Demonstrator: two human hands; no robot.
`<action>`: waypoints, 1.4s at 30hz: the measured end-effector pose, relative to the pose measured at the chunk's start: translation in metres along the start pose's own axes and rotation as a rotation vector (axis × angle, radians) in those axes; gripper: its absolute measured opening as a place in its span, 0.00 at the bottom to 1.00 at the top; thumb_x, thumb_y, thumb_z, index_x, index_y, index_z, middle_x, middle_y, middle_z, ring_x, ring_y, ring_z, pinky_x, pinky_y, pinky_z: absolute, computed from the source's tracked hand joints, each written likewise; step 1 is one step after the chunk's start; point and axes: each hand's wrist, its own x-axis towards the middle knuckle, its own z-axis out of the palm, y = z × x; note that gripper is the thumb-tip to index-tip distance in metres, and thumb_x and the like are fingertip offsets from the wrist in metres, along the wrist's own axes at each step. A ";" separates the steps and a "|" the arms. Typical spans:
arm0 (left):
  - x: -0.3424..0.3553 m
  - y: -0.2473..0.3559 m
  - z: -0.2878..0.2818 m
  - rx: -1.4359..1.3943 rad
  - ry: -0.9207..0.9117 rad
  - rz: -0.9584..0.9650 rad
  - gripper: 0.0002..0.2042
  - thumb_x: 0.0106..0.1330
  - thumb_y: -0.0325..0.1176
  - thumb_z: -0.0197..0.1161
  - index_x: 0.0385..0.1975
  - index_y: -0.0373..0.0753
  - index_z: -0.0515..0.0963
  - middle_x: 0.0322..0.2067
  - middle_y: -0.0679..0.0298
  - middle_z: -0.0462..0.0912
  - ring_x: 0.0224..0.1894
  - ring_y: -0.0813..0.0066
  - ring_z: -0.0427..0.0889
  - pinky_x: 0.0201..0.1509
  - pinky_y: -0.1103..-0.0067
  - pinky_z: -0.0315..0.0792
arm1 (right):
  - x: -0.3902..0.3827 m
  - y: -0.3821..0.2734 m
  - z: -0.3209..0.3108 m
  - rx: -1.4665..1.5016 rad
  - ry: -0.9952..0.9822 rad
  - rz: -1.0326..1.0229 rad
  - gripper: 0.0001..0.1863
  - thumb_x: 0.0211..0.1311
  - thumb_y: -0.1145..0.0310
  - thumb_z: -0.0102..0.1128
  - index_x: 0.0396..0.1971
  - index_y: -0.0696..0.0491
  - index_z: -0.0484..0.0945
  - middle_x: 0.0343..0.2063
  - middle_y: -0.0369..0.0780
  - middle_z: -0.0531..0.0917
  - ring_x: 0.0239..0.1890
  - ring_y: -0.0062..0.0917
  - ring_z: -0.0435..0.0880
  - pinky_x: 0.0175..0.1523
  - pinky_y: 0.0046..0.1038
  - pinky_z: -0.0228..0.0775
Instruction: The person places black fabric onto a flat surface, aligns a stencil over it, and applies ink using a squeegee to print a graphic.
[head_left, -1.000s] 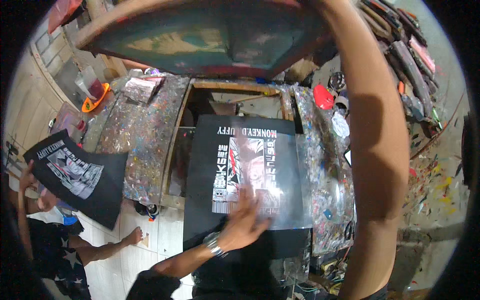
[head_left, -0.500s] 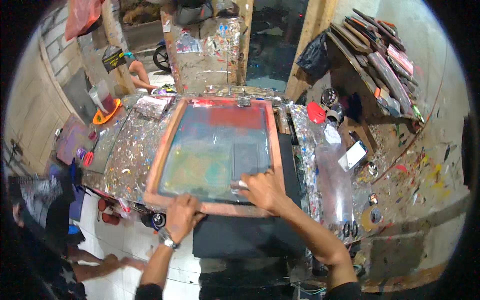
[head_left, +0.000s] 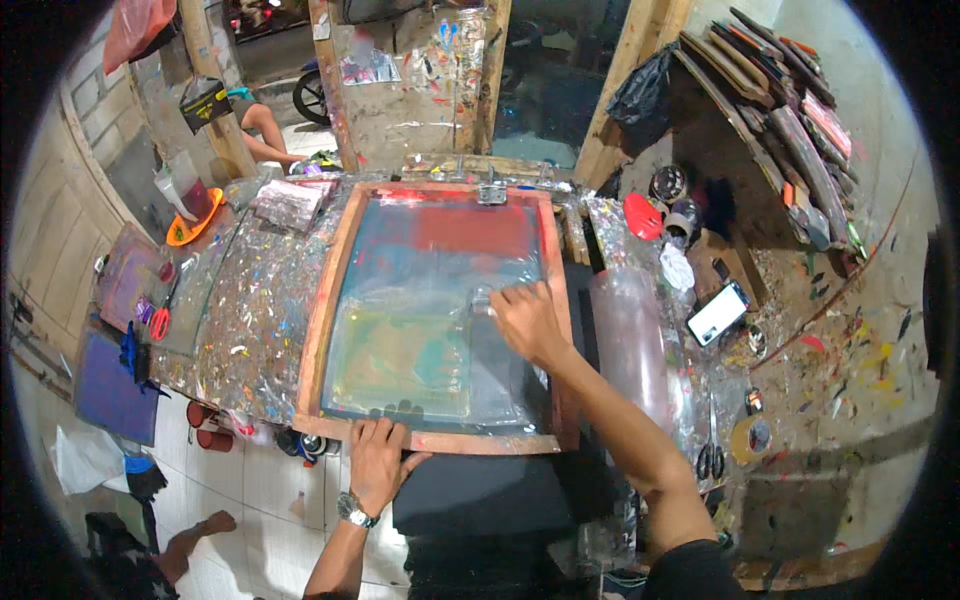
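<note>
A wooden screen printing frame point(head_left: 310, 365) lies on the work table, its near end over a black board point(head_left: 480, 490). The translucent mesh point(head_left: 400, 275) carries a red smear at the far side and a yellow-green rectangle at the near left. My left hand point(head_left: 380, 455) grips the frame's near bar, fingers over the top. Over the right half of the mesh, my right hand point(head_left: 527, 318) is closed on a small pale thing point(head_left: 482, 300); its kind is mostly hidden by the fingers. A metal clamp point(head_left: 491, 193) sits on the far bar.
Right of the frame are a clear plastic sheet point(head_left: 630, 320), scissors point(head_left: 711, 455), a tape roll point(head_left: 750, 438) and a phone point(head_left: 718, 313). An orange tray point(head_left: 194, 217) with a jug stands at the far left. Another person's hand point(head_left: 218, 522) shows at the lower left.
My right hand has moved away from me across the mesh, from near the close bar to the middle. My left hand stays at the near bar. The person at left has mostly left the view.
</note>
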 end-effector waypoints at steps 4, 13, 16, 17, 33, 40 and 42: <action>-0.002 -0.010 0.007 0.024 0.010 0.021 0.22 0.49 0.48 0.78 0.33 0.38 0.76 0.32 0.57 0.74 0.41 0.52 0.75 0.53 0.58 0.67 | 0.013 0.022 0.005 0.124 -0.074 -0.127 0.16 0.69 0.54 0.59 0.46 0.51 0.80 0.33 0.46 0.87 0.39 0.43 0.87 0.50 0.48 0.72; -0.002 -0.004 0.006 -0.013 0.012 -0.011 0.20 0.52 0.47 0.76 0.32 0.38 0.76 0.33 0.58 0.73 0.42 0.54 0.74 0.55 0.59 0.65 | 0.016 0.018 -0.001 0.033 -0.084 -0.051 0.20 0.66 0.56 0.63 0.51 0.52 0.75 0.29 0.45 0.86 0.35 0.43 0.86 0.52 0.50 0.68; -0.007 -0.007 0.008 0.000 0.031 -0.019 0.21 0.51 0.47 0.77 0.32 0.38 0.77 0.33 0.57 0.73 0.42 0.53 0.74 0.56 0.59 0.65 | -0.047 -0.033 -0.023 0.184 -0.149 -0.025 0.12 0.70 0.65 0.52 0.46 0.53 0.80 0.39 0.47 0.86 0.45 0.39 0.87 0.67 0.58 0.61; -0.006 -0.006 0.008 -0.012 0.053 -0.015 0.21 0.50 0.47 0.78 0.32 0.37 0.77 0.33 0.57 0.73 0.42 0.53 0.74 0.56 0.59 0.65 | -0.065 -0.054 -0.041 0.164 -0.238 -0.031 0.13 0.68 0.68 0.53 0.48 0.53 0.80 0.37 0.46 0.86 0.43 0.39 0.87 0.68 0.59 0.60; 0.063 0.037 -0.096 0.031 0.633 0.042 0.20 0.53 0.48 0.78 0.33 0.37 0.82 0.33 0.55 0.80 0.43 0.53 0.79 0.49 0.62 0.69 | -0.022 -0.094 -0.177 -0.052 0.554 0.027 0.27 0.54 0.39 0.70 0.29 0.51 0.77 0.29 0.40 0.77 0.36 0.34 0.78 0.54 0.44 0.67; 0.028 0.160 0.070 -0.374 -0.237 0.180 0.45 0.64 0.51 0.71 0.77 0.40 0.56 0.76 0.34 0.49 0.79 0.31 0.39 0.76 0.40 0.41 | 0.120 -0.035 -0.290 -0.119 0.584 0.046 0.33 0.59 0.39 0.65 0.25 0.60 0.87 0.24 0.52 0.87 0.31 0.45 0.90 0.38 0.41 0.83; 0.062 0.143 0.086 -0.671 -0.325 0.342 0.37 0.67 0.47 0.69 0.73 0.39 0.63 0.74 0.38 0.58 0.79 0.39 0.50 0.79 0.49 0.47 | 0.135 -0.022 -0.298 -0.116 0.553 0.038 0.33 0.60 0.39 0.64 0.23 0.60 0.87 0.23 0.52 0.86 0.29 0.46 0.90 0.36 0.41 0.83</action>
